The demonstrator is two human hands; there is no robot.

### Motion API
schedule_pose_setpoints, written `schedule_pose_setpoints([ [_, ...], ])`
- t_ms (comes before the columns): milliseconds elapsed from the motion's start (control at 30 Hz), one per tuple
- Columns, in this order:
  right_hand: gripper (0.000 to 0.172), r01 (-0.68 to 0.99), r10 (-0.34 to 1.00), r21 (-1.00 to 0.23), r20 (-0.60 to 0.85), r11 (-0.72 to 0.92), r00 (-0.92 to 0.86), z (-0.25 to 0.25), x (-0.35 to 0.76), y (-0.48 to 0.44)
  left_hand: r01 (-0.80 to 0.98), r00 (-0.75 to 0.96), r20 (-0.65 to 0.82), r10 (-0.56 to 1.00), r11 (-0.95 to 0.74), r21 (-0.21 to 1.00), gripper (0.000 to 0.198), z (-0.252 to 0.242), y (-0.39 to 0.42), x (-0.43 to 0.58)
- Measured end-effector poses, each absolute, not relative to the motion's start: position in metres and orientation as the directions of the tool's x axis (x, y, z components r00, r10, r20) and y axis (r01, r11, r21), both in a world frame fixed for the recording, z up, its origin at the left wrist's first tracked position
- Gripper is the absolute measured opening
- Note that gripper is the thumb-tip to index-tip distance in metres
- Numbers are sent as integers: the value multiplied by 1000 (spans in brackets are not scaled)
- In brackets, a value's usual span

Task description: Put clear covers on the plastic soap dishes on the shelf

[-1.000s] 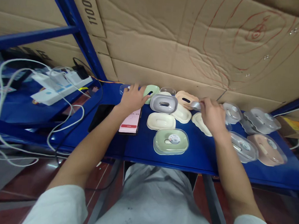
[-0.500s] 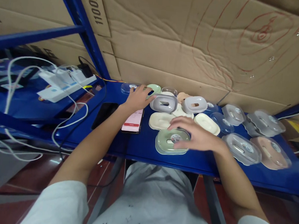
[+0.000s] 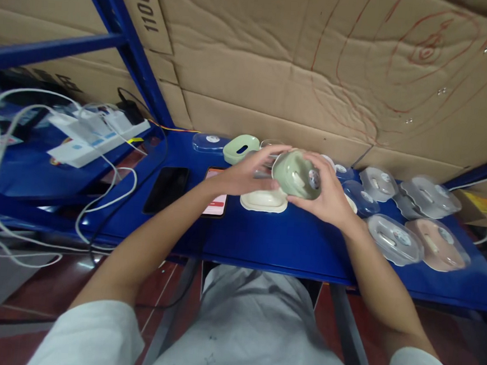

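Note:
A green soap box point(image 3: 291, 174) with a clear lid and a round label is held tilted above the blue table. My right hand point(image 3: 329, 195) wraps its right side, thumb below and fingers over the top. At the left end, my left hand point(image 3: 255, 172) has its thumb and fingers closed around the box. Beneath the hands lies a cream soap dish part point(image 3: 264, 201). Beyond my left hand sits a green oval dish part point(image 3: 241, 148) with a slot, beside a clear lid point(image 3: 209, 142). The hands partly cover the other dish parts at the back.
Two phones lie left, one dark point(image 3: 167, 190) and one with a lit screen point(image 3: 215, 207). To the right stand lidded soap boxes, grey point(image 3: 394, 239) and pinkish point(image 3: 436, 245). A white power strip point(image 3: 97, 143) with cables is at far left; cardboard point(image 3: 252, 65) rises behind the table point(image 3: 239, 238).
The green soap box has been lifted off the table and tilted, with both hands now on it. My left hand has come right, away from the green oval dish part.

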State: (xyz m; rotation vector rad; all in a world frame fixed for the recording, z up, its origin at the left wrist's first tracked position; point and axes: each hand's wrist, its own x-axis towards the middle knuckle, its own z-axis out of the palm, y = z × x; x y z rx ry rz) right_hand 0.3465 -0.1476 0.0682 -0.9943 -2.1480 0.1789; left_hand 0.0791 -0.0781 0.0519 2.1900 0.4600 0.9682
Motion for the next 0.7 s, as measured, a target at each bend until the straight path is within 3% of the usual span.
schedule_pose_setpoints([
  [67, 101, 554, 718, -475, 576, 683, -391, 69, 344, -133, -88, 643, 518, 565, -617, 782, 96, 48, -84, 92],
  [233, 94, 419, 752, -635, 450, 649, -481, 77, 342, -70, -111, 449, 553, 702, -570, 814, 102, 31, -65, 96],
  [367, 93, 630, 809, -522, 478, 575, -342, 75, 347, -24, -23, 364, 471, 804, -497, 867, 101, 25, -48, 85],
  [433, 84, 759, 835, -434, 488, 485, -254, 73, 347, -18, 2, 309, 459, 833, -483, 875, 102, 23, -44, 84],
  [500, 68, 785, 835, -404, 493, 469, -245, 74, 343, -24, 14, 253, 468, 847, -487, 873, 102, 19, -42, 86],
  [700, 55, 475, 738, -579, 395, 663, -548, 87, 313, -52, 10, 176, 462, 869, -471, 882, 86, 15, -40, 85],
])
